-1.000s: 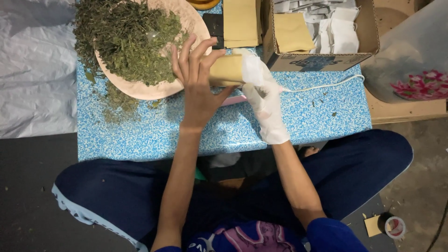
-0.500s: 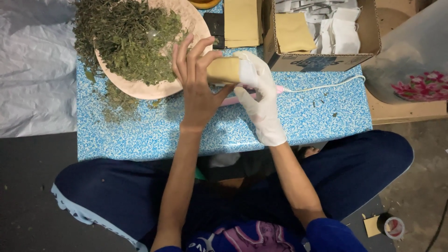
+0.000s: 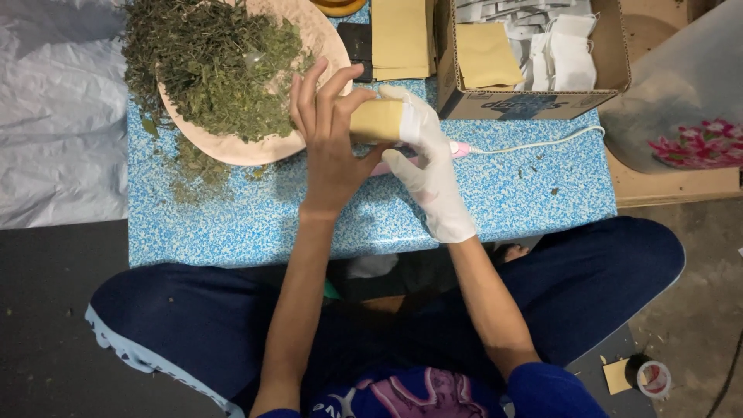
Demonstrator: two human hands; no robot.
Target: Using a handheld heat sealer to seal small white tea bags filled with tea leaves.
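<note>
Both hands grip a small tan paper packet (image 3: 377,120) above a low blue speckled table (image 3: 526,193). My bare left hand (image 3: 329,135) grips its left end with the fingers spread upward. My right hand (image 3: 427,159), in a white glove, pinches the packet's right end. A pink tool (image 3: 458,149) with a white cord lies on the table just under the gloved hand. A round pale tray (image 3: 255,147) heaped with dried green herbs (image 3: 213,66) sits to the left of the hands.
A cardboard box (image 3: 534,104) with tan and white packets stands at the back right. A stack of tan envelopes (image 3: 400,39) and a dark object (image 3: 357,42) lie behind the hands. White plastic sheeting (image 3: 54,116) covers the left. Loose herb bits litter the table.
The gloved right hand has shifted up along the packet's right end, and the packet sits slightly more to the right. The left hand has stayed in place.
</note>
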